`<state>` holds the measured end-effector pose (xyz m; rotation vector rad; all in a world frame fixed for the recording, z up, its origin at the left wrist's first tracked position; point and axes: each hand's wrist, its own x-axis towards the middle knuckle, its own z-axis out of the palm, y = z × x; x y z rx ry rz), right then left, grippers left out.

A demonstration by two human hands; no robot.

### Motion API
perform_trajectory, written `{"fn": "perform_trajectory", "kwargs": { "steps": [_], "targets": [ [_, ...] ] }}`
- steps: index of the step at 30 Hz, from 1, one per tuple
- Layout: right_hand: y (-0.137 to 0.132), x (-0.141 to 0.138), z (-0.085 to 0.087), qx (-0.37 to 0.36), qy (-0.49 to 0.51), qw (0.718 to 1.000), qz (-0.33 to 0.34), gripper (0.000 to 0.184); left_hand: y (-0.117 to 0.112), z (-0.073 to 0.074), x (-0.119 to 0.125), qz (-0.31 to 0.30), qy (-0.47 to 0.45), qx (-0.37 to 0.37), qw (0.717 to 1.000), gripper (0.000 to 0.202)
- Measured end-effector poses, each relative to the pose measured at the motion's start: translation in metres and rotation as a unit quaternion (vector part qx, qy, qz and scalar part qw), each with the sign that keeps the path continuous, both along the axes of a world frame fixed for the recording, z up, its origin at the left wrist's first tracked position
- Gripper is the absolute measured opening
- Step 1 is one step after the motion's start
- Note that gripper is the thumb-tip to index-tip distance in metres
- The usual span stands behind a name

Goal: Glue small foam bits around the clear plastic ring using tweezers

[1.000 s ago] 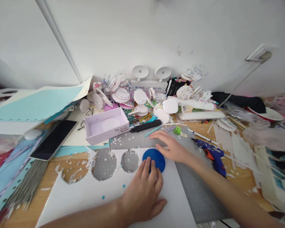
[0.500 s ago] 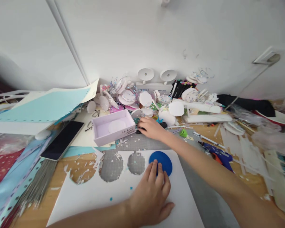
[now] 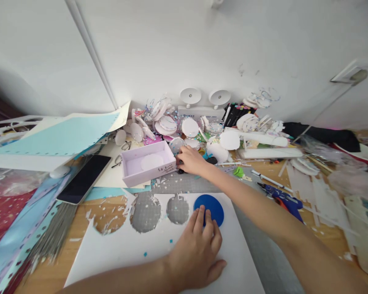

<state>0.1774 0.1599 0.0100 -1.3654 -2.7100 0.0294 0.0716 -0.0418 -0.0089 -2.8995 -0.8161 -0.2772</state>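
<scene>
My left hand point(image 3: 198, 245) lies with fingers stretched out on a blue disc point(image 3: 211, 206), pressing it against a white sheet point(image 3: 125, 257). The sheet looks like foam board and has several round holes along its far edge. Beyond it, my right hand point(image 3: 191, 160) reaches to the right end of a pale purple box point(image 3: 150, 175). Its fingers are curled down over something dark that is mostly hidden. A white disc point(image 3: 151, 161) lies inside the box, and handwriting marks its front wall.
White discs point(image 3: 190, 127) and scraps are heaped along the wall. On the left lie a phone point(image 3: 84, 179) and light blue sheets point(image 3: 61, 134). To the right are a blue glue gun point(image 3: 282, 198), a white pen point(image 3: 271, 181) and clear strips. A grey cutting mat point(image 3: 248, 228) lies underneath.
The view has shifted slightly. My right hand stays at the box's right end, its fingers slightly more curled, and my left hand keeps its place on the blue disc.
</scene>
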Motion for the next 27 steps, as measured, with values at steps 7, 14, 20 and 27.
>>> {"fn": "perform_trajectory", "kwargs": {
  "steps": [7, 14, 20, 27],
  "targets": [
    [0.001, 0.007, 0.004, 0.026, 0.035, 0.998, 0.035, 0.008, 0.001, 0.001, 0.001, 0.001, 0.001, 0.003, 1.000, 0.062],
    [-0.011, 0.043, 0.018, 0.082, 0.085, 0.991, 0.065, 0.012, 0.001, -0.001, 0.000, 0.000, -0.001, 0.005, 1.000, 0.061],
    [-0.042, 0.073, 0.033, 0.129, 0.139, 0.980, 0.053, 0.014, 0.002, 0.000, 0.001, 0.003, -0.005, -0.016, 1.000, 0.062],
    [-0.120, 0.114, 0.046, 0.106, 0.291, 0.951, -0.027, 0.008, 0.015, 0.011, -0.004, -0.002, -0.060, -0.104, 0.993, 0.047]
  ]
}}
